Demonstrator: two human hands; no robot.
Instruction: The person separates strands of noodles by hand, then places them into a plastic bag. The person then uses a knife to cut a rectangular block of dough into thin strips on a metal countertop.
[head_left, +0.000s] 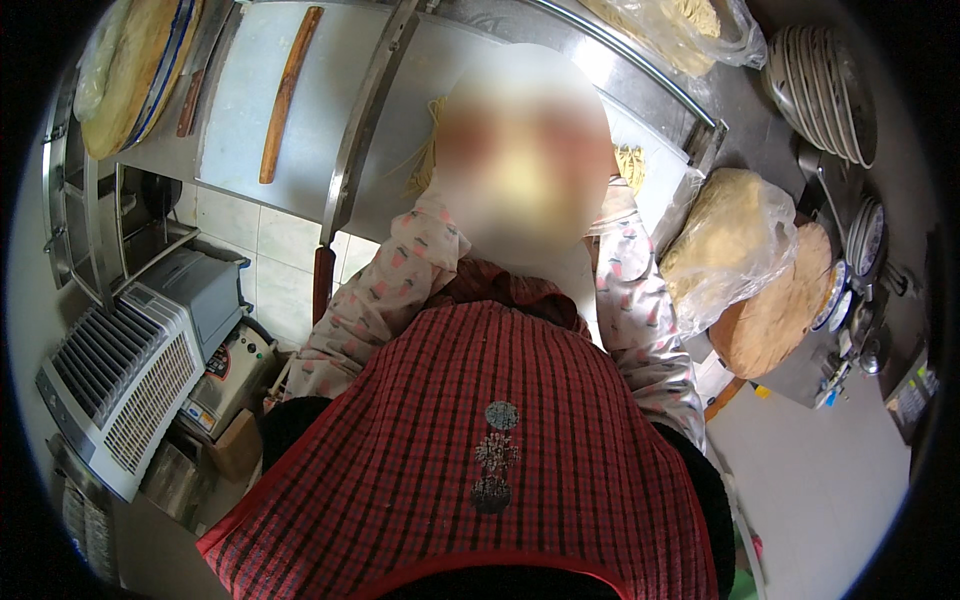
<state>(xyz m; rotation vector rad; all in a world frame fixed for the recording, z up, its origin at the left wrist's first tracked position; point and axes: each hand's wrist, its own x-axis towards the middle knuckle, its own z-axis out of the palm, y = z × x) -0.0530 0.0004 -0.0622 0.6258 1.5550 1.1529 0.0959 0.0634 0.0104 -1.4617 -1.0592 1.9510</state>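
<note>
A round blurred patch covers both of my hands and most of what lies between them. Through it, my right hand (469, 142) and my left hand (574, 142) show only as reddish smears, with something pale yellow between them. Their grip cannot be made out. Strands of yellow noodles (426, 161) stick out beside my right hand, on a grey work surface (390, 120). More cut noodles (630, 166) lie past my left hand. To the right of my left sleeve, a plastic bag of pale dough or noodles (724, 232) rests on the counter.
A long metal bar with a wooden handle (323, 281) crosses the table left of my arms. Beyond it lie a wooden rolling pin (289, 101) and a knife (191, 105). Stacked bowls (817, 97) and a round wooden board (784, 307) stand right. An air cooler (124, 382) is lower left.
</note>
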